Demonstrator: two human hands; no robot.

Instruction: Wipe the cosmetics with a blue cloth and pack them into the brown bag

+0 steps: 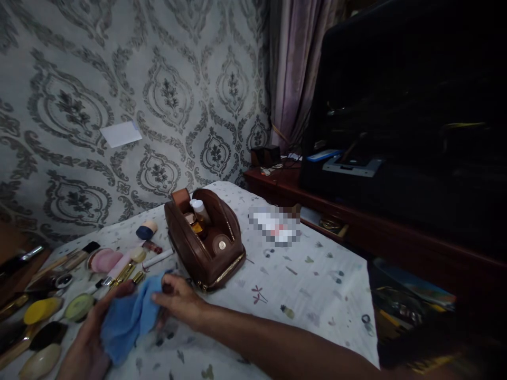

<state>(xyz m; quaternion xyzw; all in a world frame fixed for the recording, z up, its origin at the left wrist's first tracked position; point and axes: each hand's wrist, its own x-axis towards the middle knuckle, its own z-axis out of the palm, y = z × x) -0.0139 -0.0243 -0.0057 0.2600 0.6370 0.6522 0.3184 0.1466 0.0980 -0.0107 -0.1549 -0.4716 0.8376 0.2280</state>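
near bag [185,247] edge, cloth [129,322] btwn hands [182,302]

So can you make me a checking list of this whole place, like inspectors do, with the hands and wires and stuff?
Surface: a white cloth with little printed pictures.
Main things: a blue cloth in the hands; beside it an open brown bag with a white-capped bottle inside.
Clutter: a pink puff, a yellow pad and other small things spread left of the bag; a blurred-out item to its right.
Grip: the left hand and right hand both hold the blue cloth.
Cables: thin dark cords near the curtain, away from the hands.
Surroundings: patterned wall, dark red desk.
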